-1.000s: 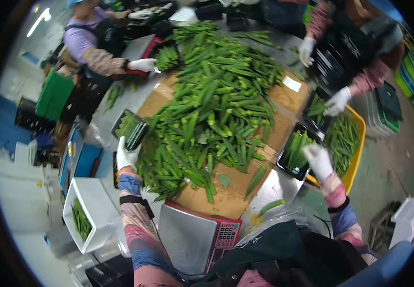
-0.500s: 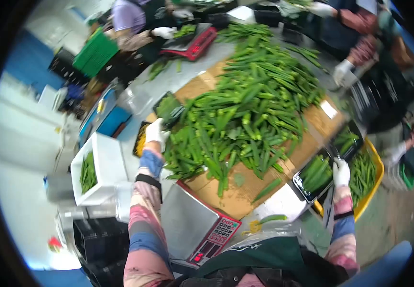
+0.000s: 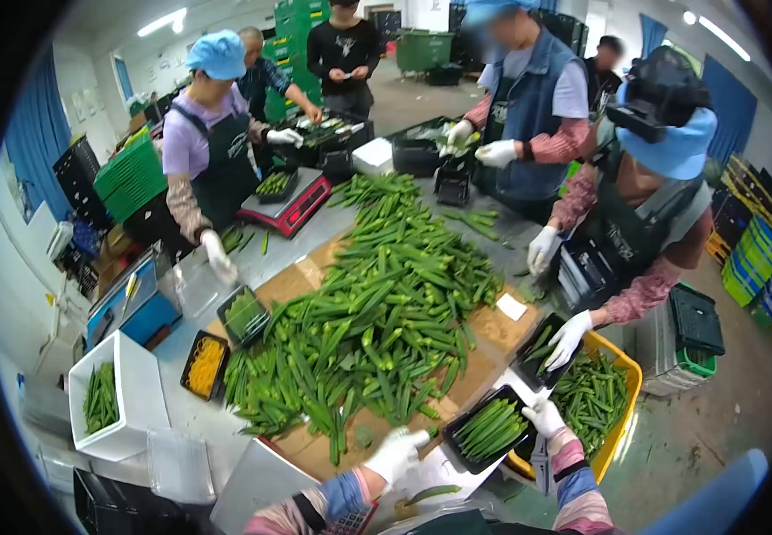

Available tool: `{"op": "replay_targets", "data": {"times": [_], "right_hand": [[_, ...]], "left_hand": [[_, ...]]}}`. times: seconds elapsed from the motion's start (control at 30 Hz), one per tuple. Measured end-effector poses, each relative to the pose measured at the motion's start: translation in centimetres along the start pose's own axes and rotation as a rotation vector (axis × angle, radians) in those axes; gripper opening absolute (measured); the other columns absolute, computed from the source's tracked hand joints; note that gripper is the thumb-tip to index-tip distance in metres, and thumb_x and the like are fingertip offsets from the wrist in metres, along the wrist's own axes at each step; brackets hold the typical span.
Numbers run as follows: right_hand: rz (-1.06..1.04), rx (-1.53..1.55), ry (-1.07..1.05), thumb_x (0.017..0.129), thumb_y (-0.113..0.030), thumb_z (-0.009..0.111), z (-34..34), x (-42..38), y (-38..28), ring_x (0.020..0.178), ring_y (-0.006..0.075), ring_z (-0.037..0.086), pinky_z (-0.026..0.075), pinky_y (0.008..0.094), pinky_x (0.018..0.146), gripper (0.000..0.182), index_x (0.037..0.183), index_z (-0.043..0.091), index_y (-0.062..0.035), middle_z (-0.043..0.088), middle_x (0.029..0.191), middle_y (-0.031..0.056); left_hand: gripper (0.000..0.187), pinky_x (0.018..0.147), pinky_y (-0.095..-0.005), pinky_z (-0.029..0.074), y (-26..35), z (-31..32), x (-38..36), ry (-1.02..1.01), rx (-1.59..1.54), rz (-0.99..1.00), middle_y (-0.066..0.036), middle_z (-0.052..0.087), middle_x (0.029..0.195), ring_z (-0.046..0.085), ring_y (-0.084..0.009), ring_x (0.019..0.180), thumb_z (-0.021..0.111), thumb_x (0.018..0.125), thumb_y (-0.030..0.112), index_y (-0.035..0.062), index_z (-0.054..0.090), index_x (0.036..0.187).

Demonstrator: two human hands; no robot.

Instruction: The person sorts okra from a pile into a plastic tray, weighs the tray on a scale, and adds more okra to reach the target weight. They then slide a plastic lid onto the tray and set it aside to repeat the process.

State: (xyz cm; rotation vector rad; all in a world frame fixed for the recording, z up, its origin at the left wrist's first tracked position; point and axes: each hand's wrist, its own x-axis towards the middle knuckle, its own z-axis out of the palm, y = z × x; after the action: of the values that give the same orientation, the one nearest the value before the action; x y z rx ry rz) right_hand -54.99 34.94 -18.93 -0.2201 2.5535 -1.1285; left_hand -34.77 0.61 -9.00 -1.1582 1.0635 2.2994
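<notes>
My left hand (image 3: pixel 397 456), in a white glove, is over the cardboard (image 3: pixel 350 455) near the front of the okra heap (image 3: pixel 368 312). Its fingers are around a loose okra pod (image 3: pixel 432 432), mostly hidden, with only a green end showing. My right hand (image 3: pixel 544 416), also gloved, grips the right rim of a black tray (image 3: pixel 490 430) filled with okra laid side by side. Just below my left hand, another okra pod (image 3: pixel 435 492) lies on a white surface. The scale (image 3: pixel 265 490) is partly behind my left sleeve.
A co-worker's gloved hand (image 3: pixel 569 341) touches another black okra tray (image 3: pixel 537 352) above a yellow crate (image 3: pixel 633 374) of okra. Left are a tray of yellow bands (image 3: pixel 205 364), a foam box (image 3: pixel 140 401) and an okra tray (image 3: pixel 243 316). Co-workers stand around the table.
My left hand has left the tray at the heap's left side and come to the loose okra at the front. My right hand stays at the filled tray. The view has tilted up.
</notes>
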Motion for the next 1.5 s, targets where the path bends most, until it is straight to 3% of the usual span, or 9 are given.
{"op": "replay_targets", "data": {"times": [0.07, 0.27, 0.37, 0.67, 0.93, 1.1, 1.27, 1.3, 1.5], "right_hand": [[0.031, -0.002, -0.049, 0.085, -0.027, 0.08, -0.7, -1.4, -0.5, 0.073, 0.0188, 0.056, 0.048, 0.0343, 0.069, 0.038, 0.096, 0.06, 0.0032, 0.062, 0.08, 0.0098], [-0.062, 0.022, 0.064, 0.086, -0.03, 0.076, -1.6, -5.7, -6.6, 0.067, 0.0218, 0.056, 0.048, 0.0375, 0.065, 0.039, 0.091, 0.061, 0.0048, 0.061, 0.073, 0.0136], [-0.122, 0.039, 0.033, 0.086, -0.032, 0.075, -0.7, -6.9, -13.0, 0.064, 0.0178, 0.056, 0.046, 0.035, 0.059, 0.036, 0.084, 0.063, 0.0021, 0.061, 0.07, 0.0122], [-0.523, 0.252, -0.415, 0.092, -0.036, 0.069, 14.0, -10.9, -27.2, 0.07, 0.0229, 0.058, 0.048, 0.0378, 0.067, 0.03, 0.092, 0.058, -0.0078, 0.061, 0.077, 0.0129], [-0.572, 0.215, -0.789, 0.094, -0.033, 0.066, 27.7, -19.5, -29.8, 0.072, 0.0227, 0.061, 0.049, 0.039, 0.069, 0.026, 0.093, 0.059, -0.0077, 0.064, 0.077, 0.0099], [-0.644, 0.013, -0.838, 0.096, -0.035, 0.059, 28.6, -20.5, -31.3, 0.075, 0.0272, 0.067, 0.053, 0.0387, 0.074, 0.029, 0.095, 0.067, -0.0068, 0.068, 0.081, 0.0154], [-0.863, 0.122, -0.717, 0.096, -0.022, 0.06, 26.4, -17.0, -28.4, 0.078, 0.0197, 0.066, 0.054, 0.0352, 0.075, 0.023, 0.103, 0.069, -0.0027, 0.07, 0.091, 0.0151], [-0.4, 0.211, -0.854, 0.098, -0.02, 0.06, 24.8, -17.6, -29.5, 0.073, 0.0165, 0.064, 0.053, 0.0317, 0.072, 0.024, 0.107, 0.069, -0.0002, 0.07, 0.088, 0.0111], [-0.226, 0.223, -0.92, 0.102, -0.019, 0.057, 23.0, -17.8, -26.8, 0.07, 0.0093, 0.06, 0.05, 0.0228, 0.066, 0.023, 0.11, 0.066, -0.0003, 0.07, 0.089, 0.0048]], "left_hand": [[0.019, 0.076, -0.035, 0.048, -4.5, 0.2, 2.7, -0.082, -0.046, -0.191, 0.0, 0.061, 0.095, 0.056, -0.0184, 0.081, 0.068, 0.093, 0.027, 0.018, 0.055, 0.104], [0.03, 0.087, -0.0379, 0.057, -7.6, 1.6, 0.1, -0.273, 0.065, 0.308, -0.01, 0.065, 0.12, 0.065, -0.0214, 0.102, 0.056, 0.102, 0.016, 0.004, 0.055, 0.129], [0.021, 0.065, -0.0284, 0.05, -3.2, 2.4, -7.6, 0.152, 0.467, 0.684, -0.004, 0.063, 0.093, 0.058, -0.0128, 0.08, 0.066, 0.095, 0.02, 0.0046, 0.059, 0.108], [0.019, 0.057, -0.025, 0.038, -3.5, -9.0, -20.6, 0.717, 0.066, 0.971, 0.003, 0.053, 0.073, 0.045, -0.0061, 0.064, 0.07, 0.093, 0.015, 0.0062, 0.058, 0.082], [0.017, 0.064, -0.0248, 0.042, -14.0, -21.4, -25.3, 1.064, -0.146, 1.068, 0.002, 0.053, 0.077, 0.047, -0.0067, 0.071, 0.063, 0.1, 0.017, 0.0044, 0.058, 0.088], [0.014, 0.044, -0.0235, 0.03, -17.6, -22.3, -26.3, 1.018, -0.257, 0.721, 0.007, 0.046, 0.065, 0.038, -0.0032, 0.05, 0.064, 0.099, 0.024, 0.0102, 0.064, 0.096], [0.024, 0.07, -0.0221, 0.05, -19.6, -24.8, -29.1, 1.148, -0.328, 0.89, -0.001, 0.063, 0.097, 0.058, -0.0077, 0.079, 0.061, 0.101, 0.018, 0.0033, 0.063, 0.12], [0.026, 0.072, -0.0225, 0.051, -19.2, -24.7, -30.2, 1.218, -0.327, 0.838, -0.002, 0.064, 0.099, 0.06, -0.0076, 0.081, 0.061, 0.101, 0.02, 0.0034, 0.062, 0.122], [0.03, 0.072, -0.0218, 0.051, -19.8, -24.9, -33.9, 1.337, -0.361, 0.923, -0.005, 0.066, 0.101, 0.062, -0.0082, 0.079, 0.062, 0.099, 0.018, 0.0011, 0.061, 0.124]]}}
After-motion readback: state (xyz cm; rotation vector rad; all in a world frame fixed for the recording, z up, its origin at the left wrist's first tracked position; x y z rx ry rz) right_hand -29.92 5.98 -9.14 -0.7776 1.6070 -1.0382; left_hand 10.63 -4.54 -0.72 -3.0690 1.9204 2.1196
